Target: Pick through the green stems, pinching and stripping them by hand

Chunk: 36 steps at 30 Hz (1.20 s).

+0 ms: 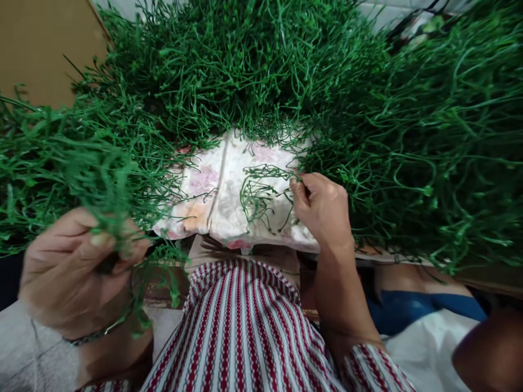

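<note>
My left hand (81, 267) is closed around a bunch of thin green plastic-looking stems (104, 179), which fan out above the fist and also hang below it. Some blur covers the bunch. Over the flowered cloth (235, 190), my right hand (321, 209) pinches the ends of a few thin green stems (263, 190). Those stems spread leftward from the fingertips, with branched, curling ends. The fingers of the right hand are folded in, and the exact grip point is partly hidden.
Large heaps of similar green stems (253, 65) cover the back, left and right of the work surface. A brown panel (44, 49) stands at the upper left. Beside me on the right sits another person (433, 332) in a white top and blue shorts.
</note>
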{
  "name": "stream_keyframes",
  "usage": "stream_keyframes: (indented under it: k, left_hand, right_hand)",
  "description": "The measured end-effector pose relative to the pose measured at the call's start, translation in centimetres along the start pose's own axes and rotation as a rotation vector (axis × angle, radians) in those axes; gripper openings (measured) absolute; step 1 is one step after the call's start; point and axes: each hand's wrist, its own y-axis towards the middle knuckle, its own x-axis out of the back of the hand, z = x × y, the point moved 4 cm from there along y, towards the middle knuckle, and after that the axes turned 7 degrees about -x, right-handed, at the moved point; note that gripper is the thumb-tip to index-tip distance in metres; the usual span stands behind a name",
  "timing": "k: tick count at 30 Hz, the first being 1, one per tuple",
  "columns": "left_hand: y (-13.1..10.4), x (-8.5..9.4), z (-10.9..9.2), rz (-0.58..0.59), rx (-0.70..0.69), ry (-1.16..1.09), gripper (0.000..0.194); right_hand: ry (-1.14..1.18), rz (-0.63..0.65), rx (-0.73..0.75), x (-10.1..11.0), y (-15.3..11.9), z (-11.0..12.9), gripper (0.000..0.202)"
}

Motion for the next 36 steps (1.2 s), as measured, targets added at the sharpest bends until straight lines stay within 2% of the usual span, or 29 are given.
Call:
stream_keyframes:
  k: [4,6,8,10,15,16,18,20,22,24,25,27,28,29,31,33,36]
  left_hand:
    - [-0.7,-1.5,2.2,0.462,0.013,0.453,0.007]
    - [-0.8,-2.6,3.4,0.611,-0.057,0.645,0.011]
    - [-0.9,-3.4,4.3,0.684,-0.151,0.761,0.011]
    - [-1.0,-3.9,4.7,0.709,-0.251,0.793,0.01]
    - [-1.5,-3.8,5.2,0.76,-0.378,0.744,0.011]
    - [-1.6,-3.7,5.3,0.768,-0.39,0.737,0.011]
    - [-1.7,-3.5,5.4,0.779,-0.413,0.712,0.012]
    - [-1.9,-3.4,5.5,0.81,-0.412,0.668,0.012]
    - [-2.1,-3.2,5.7,0.845,-0.377,0.631,0.013]
    - [-2.3,-3.1,5.6,0.805,-0.338,0.616,0.014]
    - [-2.3,-3.1,5.4,0.736,-0.343,0.615,0.017]
    - [-2.5,-3.3,4.4,0.567,-0.449,0.619,0.027]
    - [-2.7,-3.7,3.8,0.521,-0.526,0.629,0.032]
    - [-3.0,-4.3,3.5,0.525,-0.597,0.648,0.036]
    - [-3.4,-5.7,3.4,0.614,-0.681,0.692,0.037]
    - [-3.4,-6.4,4.1,0.675,-0.629,0.723,0.033]
    - [-3.1,-6.2,5.8,0.679,-0.451,0.652,0.022]
  right_hand:
    - [-0.072,-0.01,-0.05,-0.8,1.5,0.4,0.019]
    - [-0.071,0.013,0.016,-1.5,1.9,0.8,0.022]
    - [-0.02,0.058,0.13,-2.0,1.9,1.3,0.033]
    - [0.074,0.067,0.22,-1.7,1.5,1.6,0.039]
    - [0.416,-0.108,0.298,1.5,-0.6,2.6,0.035]
    - [0.503,-0.086,0.331,1.8,-1.2,3.0,0.031]
    - [0.64,0.039,0.423,1.7,-2.3,4.0,0.023]
    - [0.693,0.163,0.482,0.8,-3.3,4.8,0.017]
    - [0.699,0.219,0.482,-0.2,-3.9,5.0,0.014]
    - [0.726,0.226,0.474,-0.7,-4.1,5.0,0.011]
    - [0.746,0.229,0.486,-0.7,-4.2,5.1,0.009]
    - [0.77,0.252,0.527,-0.5,-4.2,5.3,0.007]
    - [0.773,0.275,0.553,-0.4,-4.2,5.5,0.007]
    - [0.766,0.307,0.58,-0.3,-4.2,5.8,0.007]
    - [0.735,0.361,0.616,-0.3,-4.2,6.3,0.009]
    - [0.735,0.394,0.603,-0.3,-4.3,6.5,0.009]
    - [0.817,0.428,0.517,-0.4,-4.3,6.4,0.009]
